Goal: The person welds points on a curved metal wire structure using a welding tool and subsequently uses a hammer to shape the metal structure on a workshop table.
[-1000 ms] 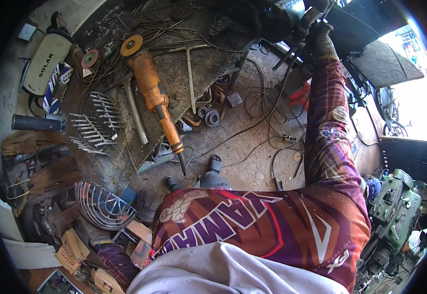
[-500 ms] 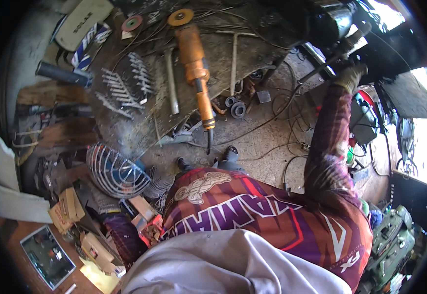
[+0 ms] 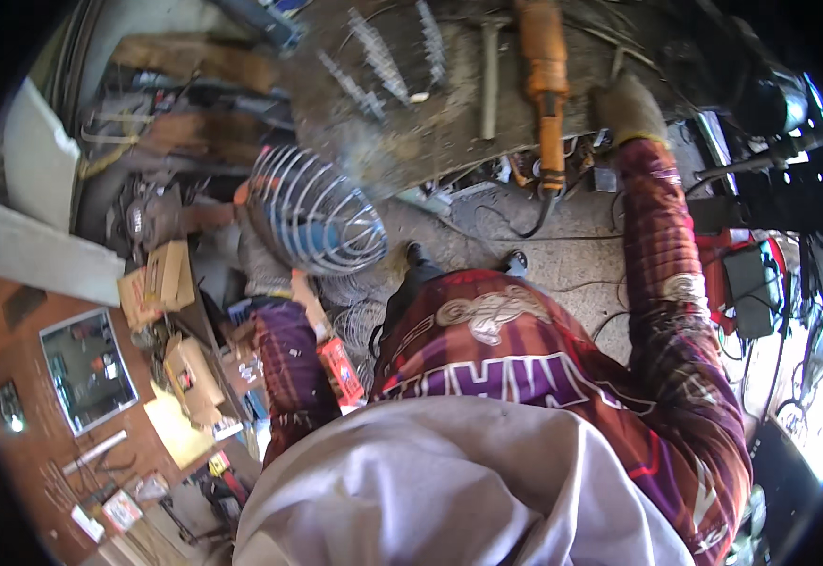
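Observation:
My left hand (image 3: 265,257), in a grey knit glove, is beside the round wire guard (image 3: 322,212) of a fan. Its fingers are partly hidden by the fan, and whether they grip it is unclear. My right hand (image 3: 631,106), in a worn glove, reaches over the near edge of the workbench (image 3: 430,141). It covers the lower part of a thin metal rod (image 3: 617,62), and its fingers are hidden. Left of it lies an orange angle grinder (image 3: 545,75), its cord hanging off the edge. A hammer-like tool (image 3: 490,90) lies further left.
Spiky metal pieces (image 3: 378,61) lie on the bench's left part. Cardboard boxes (image 3: 190,377) and a red box (image 3: 341,370) stand near my left arm. A brown board with a framed mirror-like panel (image 3: 88,368) is at lower left. Cables (image 3: 586,283) cross the floor.
My view has swung left. My right hand has come from the dark machinery at the right to the bench beside the grinder. My left hand has moved forward, up alongside the fan.

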The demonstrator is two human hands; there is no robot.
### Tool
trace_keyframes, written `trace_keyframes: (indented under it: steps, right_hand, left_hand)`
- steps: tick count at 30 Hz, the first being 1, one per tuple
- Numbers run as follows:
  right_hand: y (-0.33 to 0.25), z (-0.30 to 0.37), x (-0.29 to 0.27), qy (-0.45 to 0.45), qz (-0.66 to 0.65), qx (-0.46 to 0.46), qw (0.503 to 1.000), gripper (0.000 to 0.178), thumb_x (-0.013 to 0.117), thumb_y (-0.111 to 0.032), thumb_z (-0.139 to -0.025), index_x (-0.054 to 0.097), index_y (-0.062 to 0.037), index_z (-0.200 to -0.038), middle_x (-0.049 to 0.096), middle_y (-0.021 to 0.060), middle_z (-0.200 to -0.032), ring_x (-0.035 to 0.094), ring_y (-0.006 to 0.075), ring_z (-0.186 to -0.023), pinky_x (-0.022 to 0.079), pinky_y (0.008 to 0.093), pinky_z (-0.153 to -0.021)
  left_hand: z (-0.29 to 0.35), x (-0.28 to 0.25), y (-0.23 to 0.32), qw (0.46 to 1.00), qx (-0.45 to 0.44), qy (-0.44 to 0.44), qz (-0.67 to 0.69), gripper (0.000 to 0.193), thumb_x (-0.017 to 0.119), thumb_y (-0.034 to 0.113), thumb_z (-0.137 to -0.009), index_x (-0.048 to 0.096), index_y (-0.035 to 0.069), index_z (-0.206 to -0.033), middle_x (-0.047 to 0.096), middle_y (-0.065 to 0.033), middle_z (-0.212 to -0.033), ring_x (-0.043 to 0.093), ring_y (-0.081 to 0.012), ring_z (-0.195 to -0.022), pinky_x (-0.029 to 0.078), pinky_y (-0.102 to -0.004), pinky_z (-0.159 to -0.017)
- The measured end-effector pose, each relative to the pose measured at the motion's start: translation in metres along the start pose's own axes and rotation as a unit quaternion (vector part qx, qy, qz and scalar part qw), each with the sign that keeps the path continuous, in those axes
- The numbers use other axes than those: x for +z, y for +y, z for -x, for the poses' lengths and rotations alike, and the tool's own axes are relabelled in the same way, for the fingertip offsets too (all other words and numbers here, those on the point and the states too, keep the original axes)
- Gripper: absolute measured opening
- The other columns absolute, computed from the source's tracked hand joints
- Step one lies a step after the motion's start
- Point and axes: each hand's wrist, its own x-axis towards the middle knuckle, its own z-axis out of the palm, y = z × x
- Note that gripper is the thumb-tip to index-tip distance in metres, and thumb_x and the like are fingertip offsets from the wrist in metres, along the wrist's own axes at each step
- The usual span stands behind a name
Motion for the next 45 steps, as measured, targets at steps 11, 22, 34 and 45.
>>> trace_keyframes:
  steps: [11,22,34,45]
  right_hand:
    - [0.02,0.001,-0.009,0.108,-0.189,0.001,0.976,0.038,0.053,-0.031,-0.092,0.066,0.0012,-0.106,0.067,0.014,-0.082,0.065,0.025,-0.073,0.05,0.0373,-0.065]
    - [-0.116,0.284,0.091,0.144,-0.601,-0.008,0.786,0.024,0.05,-0.024,-0.101,0.058,-0.0029,-0.111,0.05,-0.0034,-0.066,0.041,0.0045,-0.049,0.031,0.02,-0.044]
    - [-0.186,0.331,0.127,-0.084,-0.342,-0.082,0.932,0.039,0.044,-0.029,-0.102,0.057,0.0033,-0.119,0.048,-0.0045,-0.064,0.046,0.0052,-0.054,0.037,0.0222,-0.051]
    - [-0.223,0.332,0.113,-0.066,-0.256,-0.072,0.962,0.022,0.049,-0.017,-0.097,0.063,-0.0017,-0.105,0.061,0.017,-0.077,0.062,0.0338,-0.07,0.047,0.0395,-0.062]
  left_hand:
    - [-0.024,-0.034,-0.019,0.993,0.009,0.074,-0.091,0.053,0.054,0.048,-0.096,0.061,0.003,-0.122,0.067,-0.0066,-0.109,0.064,-0.0164,-0.09,0.051,-0.0298,-0.077]
    - [-0.121,-0.056,-0.019,0.927,0.119,-0.165,-0.314,0.034,0.064,0.031,-0.094,0.068,-0.002,-0.103,0.071,-0.0064,-0.097,0.064,-0.0129,-0.085,0.051,-0.0281,-0.077]
    - [-0.135,-0.038,-0.037,0.907,0.044,-0.352,-0.229,0.03,0.073,0.025,-0.088,0.068,-0.002,-0.101,0.071,-0.0081,-0.096,0.065,-0.0142,-0.088,0.051,-0.0291,-0.079]
    - [-0.133,-0.032,-0.029,0.9,-0.016,-0.342,-0.269,0.033,0.069,0.031,-0.09,0.07,0.0,-0.103,0.07,-0.0032,-0.094,0.06,-0.0084,-0.078,0.048,-0.026,-0.07]
